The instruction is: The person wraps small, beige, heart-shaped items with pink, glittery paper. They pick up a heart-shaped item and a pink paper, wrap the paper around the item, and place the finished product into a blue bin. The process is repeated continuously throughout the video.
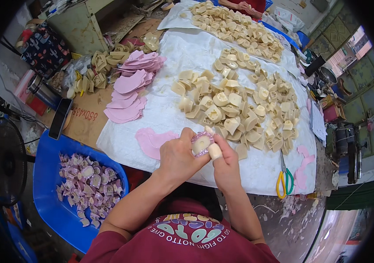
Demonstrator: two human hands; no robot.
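I have both hands — left hand [176, 158] and right hand [225, 164] — closed together on one cream mould piece [202, 143], wrapping it in pink covering above the table's [248, 175] near edge. The blue tub [49, 201] holds many finished ones, I judge — yet a large bare pile [235, 109] remains.
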